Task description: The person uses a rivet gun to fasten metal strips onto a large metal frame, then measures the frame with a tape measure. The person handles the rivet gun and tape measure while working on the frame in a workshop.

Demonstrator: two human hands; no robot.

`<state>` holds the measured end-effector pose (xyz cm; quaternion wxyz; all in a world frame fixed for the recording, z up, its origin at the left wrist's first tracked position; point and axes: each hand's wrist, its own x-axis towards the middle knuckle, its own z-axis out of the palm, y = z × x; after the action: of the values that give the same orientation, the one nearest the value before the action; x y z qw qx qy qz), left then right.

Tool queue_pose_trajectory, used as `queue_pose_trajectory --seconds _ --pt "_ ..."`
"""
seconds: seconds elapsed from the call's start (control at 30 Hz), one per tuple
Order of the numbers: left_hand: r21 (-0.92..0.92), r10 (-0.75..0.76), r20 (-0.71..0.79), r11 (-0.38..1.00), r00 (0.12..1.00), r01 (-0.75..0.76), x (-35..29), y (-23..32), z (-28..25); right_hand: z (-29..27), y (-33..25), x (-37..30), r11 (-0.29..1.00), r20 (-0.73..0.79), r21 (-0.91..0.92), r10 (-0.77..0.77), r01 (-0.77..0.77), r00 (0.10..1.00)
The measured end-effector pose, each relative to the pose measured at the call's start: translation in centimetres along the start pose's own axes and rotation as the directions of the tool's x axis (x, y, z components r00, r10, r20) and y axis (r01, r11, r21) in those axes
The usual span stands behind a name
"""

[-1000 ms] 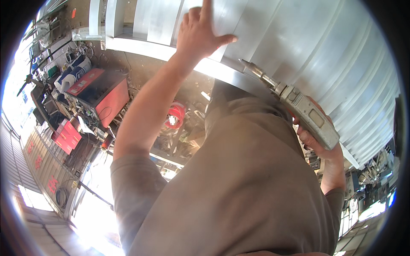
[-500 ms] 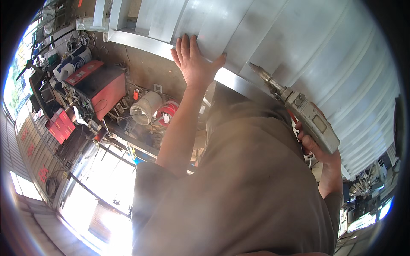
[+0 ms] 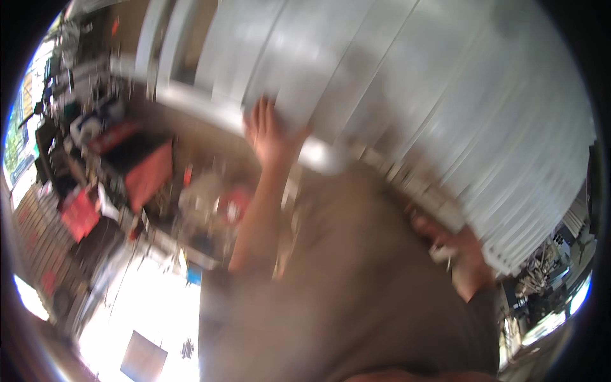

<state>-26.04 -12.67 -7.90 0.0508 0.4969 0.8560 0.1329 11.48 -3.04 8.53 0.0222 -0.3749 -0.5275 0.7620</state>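
Note:
My left hand (image 3: 270,137) lies flat with fingers spread on the near edge of a large ribbed sheet-metal panel (image 3: 439,83). Its fingertips rest on the silvery slats, and a bright metal rail (image 3: 197,102) runs along that edge beneath the palm. On the right, close to my body, my right hand (image 3: 461,248) is wrapped round a pale grey handheld welding gun (image 3: 433,194). The gun's narrow nozzle points up and left, over the panel's near edge. Motion blur smears the gun and the fingers round it.
To the left stands a red and black machine cabinet (image 3: 149,175). A pale bucket (image 3: 200,197) and a red bucket (image 3: 234,205) sit on the floor beside it. Cluttered tools and parts (image 3: 541,274) are at the far right. Bright daylight comes in at lower left.
The view has shifted and blurred, so the panel and left hand appear lower. My right hand, with the welding gun, has moved down and left, closer to my body. The left hand stays on the panel.

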Motion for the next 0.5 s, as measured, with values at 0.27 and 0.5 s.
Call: queue_pose_trajectory --seconds 0.27,0.5 --pt "-0.005 -0.076 0.1 0.997 0.992 0.077 0.8 2.0 -2.1 -1.1 -0.7 1.3 0.983 -0.072 0.087 0.168 -0.162 0.983" --pt "-0.046 -0.109 0.122 0.992 0.987 0.115 -0.1 2.0 -2.1 -1.2 0.1 1.6 0.981 -0.089 0.06 0.192 -0.187 0.977"
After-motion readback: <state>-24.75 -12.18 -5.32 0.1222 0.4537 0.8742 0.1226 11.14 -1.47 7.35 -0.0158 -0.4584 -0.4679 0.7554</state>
